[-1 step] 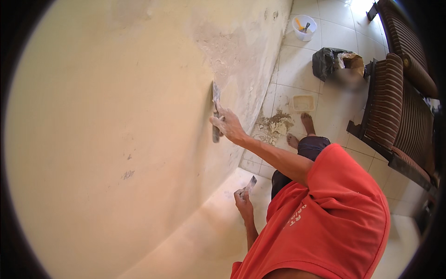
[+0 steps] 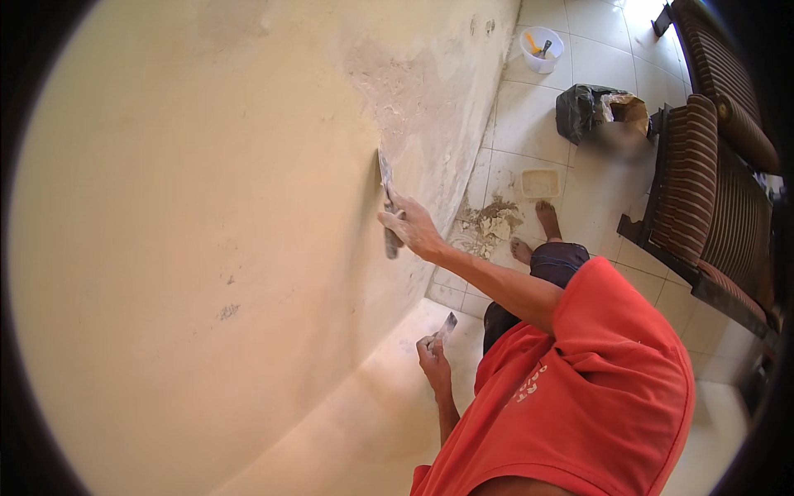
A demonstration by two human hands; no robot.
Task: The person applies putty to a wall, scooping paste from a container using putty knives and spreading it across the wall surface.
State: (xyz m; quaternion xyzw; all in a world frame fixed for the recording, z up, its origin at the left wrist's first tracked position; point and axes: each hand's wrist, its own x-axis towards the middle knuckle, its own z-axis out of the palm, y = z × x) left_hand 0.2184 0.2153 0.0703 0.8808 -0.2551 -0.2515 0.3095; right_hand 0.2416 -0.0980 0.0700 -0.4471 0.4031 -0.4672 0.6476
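Note:
My right hand (image 2: pixel 411 227) reaches across to the cream wall (image 2: pixel 207 165), closed round the dark handle of a putty knife (image 2: pixel 386 171). The knife's blade is at the wall surface, by the lower tip of a rough greyish patch (image 2: pixel 401 99) with uneven, scraped-looking plaster. Lower down, my left hand (image 2: pixel 433 354) grips a second, smaller putty knife (image 2: pixel 447 325), its blade pointing up and away from the wall. Pale dust or filler marks the fingers of both hands.
Rubble (image 2: pixel 496 223) lies on the tiled floor by the wall's foot. Beyond it are a shallow tray (image 2: pixel 540 183), a black plastic bag (image 2: pixel 572 114) and a white bucket (image 2: pixel 529 60) holding tools. Striped armchairs (image 2: pixel 691 157) stand along the right. Beside the bag, one area is blurred.
My right hand and its putty knife have shifted slightly down and to the right along the wall. My left hand stays in place.

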